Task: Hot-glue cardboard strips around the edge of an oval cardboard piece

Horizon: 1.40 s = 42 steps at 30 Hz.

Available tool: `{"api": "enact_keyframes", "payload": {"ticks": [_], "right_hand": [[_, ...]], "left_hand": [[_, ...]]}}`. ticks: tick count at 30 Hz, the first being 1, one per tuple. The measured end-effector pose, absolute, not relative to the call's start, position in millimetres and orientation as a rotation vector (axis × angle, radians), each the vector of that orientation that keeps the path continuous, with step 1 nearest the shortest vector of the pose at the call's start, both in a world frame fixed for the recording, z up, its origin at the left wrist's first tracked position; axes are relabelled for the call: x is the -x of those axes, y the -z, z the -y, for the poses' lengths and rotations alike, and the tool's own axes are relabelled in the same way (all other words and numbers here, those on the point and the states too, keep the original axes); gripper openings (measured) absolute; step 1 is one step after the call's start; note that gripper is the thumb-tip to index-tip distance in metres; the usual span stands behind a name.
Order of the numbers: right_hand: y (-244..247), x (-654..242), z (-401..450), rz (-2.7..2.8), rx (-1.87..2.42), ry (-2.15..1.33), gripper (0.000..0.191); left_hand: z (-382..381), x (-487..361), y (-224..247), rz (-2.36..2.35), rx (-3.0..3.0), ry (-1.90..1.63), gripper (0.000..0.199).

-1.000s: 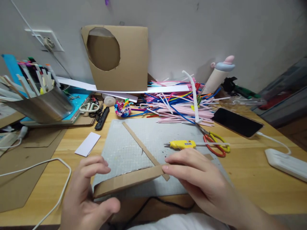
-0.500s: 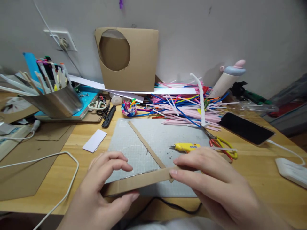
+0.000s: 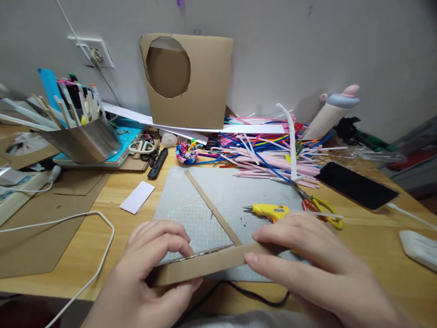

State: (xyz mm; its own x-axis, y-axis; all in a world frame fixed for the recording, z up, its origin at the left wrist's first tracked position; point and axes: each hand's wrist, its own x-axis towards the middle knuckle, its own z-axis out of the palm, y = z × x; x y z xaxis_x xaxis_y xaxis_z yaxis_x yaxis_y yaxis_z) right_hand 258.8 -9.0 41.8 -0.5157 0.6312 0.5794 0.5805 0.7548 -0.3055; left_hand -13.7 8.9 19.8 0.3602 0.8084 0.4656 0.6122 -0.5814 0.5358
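Head camera: A person's left hand (image 3: 150, 273) and right hand (image 3: 307, 259) grip a bent cardboard piece (image 3: 205, 264) from either end, above the near edge of a gray cutting mat (image 3: 177, 200) on a wooden table (image 3: 362, 255). The left thumb sits along its lower edge, the fingers curled over the top; the right fingertips press its other end. A narrow cardboard strip (image 3: 211, 205) lies diagonally on the mat, beside a yellow glue gun (image 3: 269, 210). Behind stand a cardboard panel with a round hole (image 3: 210, 82) and a heap of pipe cleaners (image 3: 269, 155).
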Motion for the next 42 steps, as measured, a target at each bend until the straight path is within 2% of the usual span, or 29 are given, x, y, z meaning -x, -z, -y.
{"api": "enact_keyframes", "payload": {"ticks": [16,24,29,38,42], "right_hand": [[-36.9,-259.3,10.7,2.241,0.884,-0.096,0.031],[-24.5,-258.2,4.8,2.272,0.867,-0.255,0.040],[-16.4,-257.1,6.6,2.257,0.893,-0.346,0.040],[0.3,-260.0,8.7,2.205,0.855,-0.485,0.043],[6.2,-258.7,7.8,2.150,0.845,-0.552,0.038]], "left_hand": [[-7.5,9.2,-22.6,-1.285,-2.328,-1.056,0.008],[-5.0,10.3,-21.3,-1.292,-2.261,-1.093,0.008],[4.7,5.5,-16.4,-1.385,-2.073,-1.066,0.009],[3.5,5.2,-14.6,-1.336,-2.098,-1.074,0.011],[3.8,6.7,-12.1,-1.351,-2.108,-1.053,0.010]]}}
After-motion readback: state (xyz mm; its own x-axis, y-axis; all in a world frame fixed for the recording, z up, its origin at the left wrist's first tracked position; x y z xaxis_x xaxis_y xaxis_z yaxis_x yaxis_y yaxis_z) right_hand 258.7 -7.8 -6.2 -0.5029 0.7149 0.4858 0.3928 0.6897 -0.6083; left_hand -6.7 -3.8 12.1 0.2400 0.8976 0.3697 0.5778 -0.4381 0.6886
